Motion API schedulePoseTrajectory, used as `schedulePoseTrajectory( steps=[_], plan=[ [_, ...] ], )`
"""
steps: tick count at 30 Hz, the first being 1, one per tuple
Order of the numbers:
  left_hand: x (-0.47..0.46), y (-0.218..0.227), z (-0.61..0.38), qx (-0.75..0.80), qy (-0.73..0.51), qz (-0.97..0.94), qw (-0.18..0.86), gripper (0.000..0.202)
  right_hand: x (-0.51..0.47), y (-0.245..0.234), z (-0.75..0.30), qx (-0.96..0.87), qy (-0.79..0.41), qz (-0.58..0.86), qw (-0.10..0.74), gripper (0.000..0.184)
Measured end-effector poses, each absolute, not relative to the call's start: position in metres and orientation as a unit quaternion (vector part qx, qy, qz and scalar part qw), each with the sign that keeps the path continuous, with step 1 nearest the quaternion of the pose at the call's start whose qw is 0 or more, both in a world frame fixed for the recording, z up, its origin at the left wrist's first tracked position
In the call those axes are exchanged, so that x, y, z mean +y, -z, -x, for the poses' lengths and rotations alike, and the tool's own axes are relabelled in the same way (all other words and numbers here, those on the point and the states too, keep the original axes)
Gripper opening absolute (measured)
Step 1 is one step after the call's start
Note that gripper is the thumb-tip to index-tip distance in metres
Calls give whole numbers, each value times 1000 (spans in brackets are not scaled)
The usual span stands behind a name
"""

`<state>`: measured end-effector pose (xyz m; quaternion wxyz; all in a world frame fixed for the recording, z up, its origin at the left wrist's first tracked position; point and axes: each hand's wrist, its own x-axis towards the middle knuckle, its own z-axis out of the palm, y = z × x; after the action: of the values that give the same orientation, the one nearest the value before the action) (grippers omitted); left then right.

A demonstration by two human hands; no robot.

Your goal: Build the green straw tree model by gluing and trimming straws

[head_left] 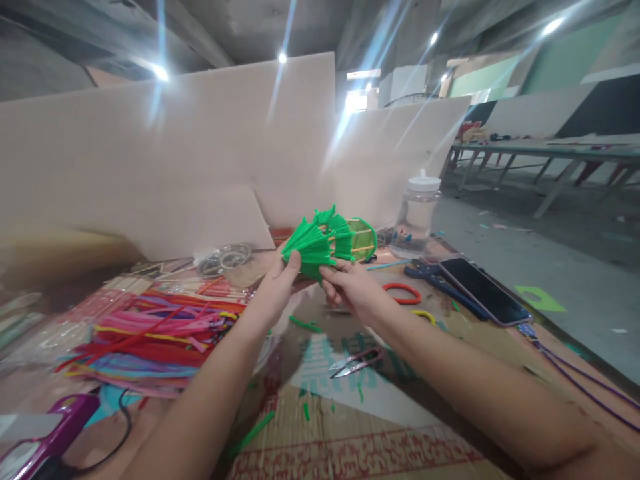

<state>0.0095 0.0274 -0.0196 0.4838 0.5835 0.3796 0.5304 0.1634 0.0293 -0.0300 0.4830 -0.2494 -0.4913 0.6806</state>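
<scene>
A green pagoda-like craft model (310, 243) is held up in front of me, lying on its side. It has tiered, ridged roofs of fuzzy pipe cleaner, with thin wooden sticks between them and a round green piece at its right end. My left hand (280, 280) grips the largest roof at the left, thumb on top. My right hand (347, 280) pinches the lower edge of the model; its fingertips are partly hidden. Below the hands, thread snips (356, 362) lie on the table among green pipe cleaner scraps (305, 325).
Colourful pipe cleaners (145, 340) are heaped at left, near a purple glue gun (67, 427) with a cord. To the right are a red ring (401, 293), dark blue cutters (445, 287), a phone (485, 290) and a water bottle (415, 220). White boards (200, 147) stand behind.
</scene>
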Motion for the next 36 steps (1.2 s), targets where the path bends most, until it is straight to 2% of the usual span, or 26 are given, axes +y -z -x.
schedulePoseTrajectory(
  steps=[7, 13, 23, 27, 29, 32, 36],
  plan=[
    [27, 20, -8, 384, -500, -610, 480, 73, 27, 20, -172, -501, -692, 261, 449, 38],
    [26, 17, -10, 349, -542, -565, 515, 74, 23, 18, -169, -500, -681, 265, 464, 46],
    [16, 9, -11, 368, -529, -546, 536, 75, 25, 17, -175, -500, -718, 255, 412, 53],
    [18, 1, 5, 440, -455, -566, 528, 76, 33, 23, -175, -450, -750, 241, 421, 54],
    [22, -1, 17, 477, -416, -573, 521, 74, 40, 26, -175, -408, -770, 247, 424, 52],
    [35, 6, 31, 496, -440, -560, 497, 62, 50, 29, -175, -368, -789, 276, 408, 50],
    [53, 23, 34, 436, -496, -497, 563, 49, 57, 28, -179, -360, -789, 301, 396, 47]
  ],
)
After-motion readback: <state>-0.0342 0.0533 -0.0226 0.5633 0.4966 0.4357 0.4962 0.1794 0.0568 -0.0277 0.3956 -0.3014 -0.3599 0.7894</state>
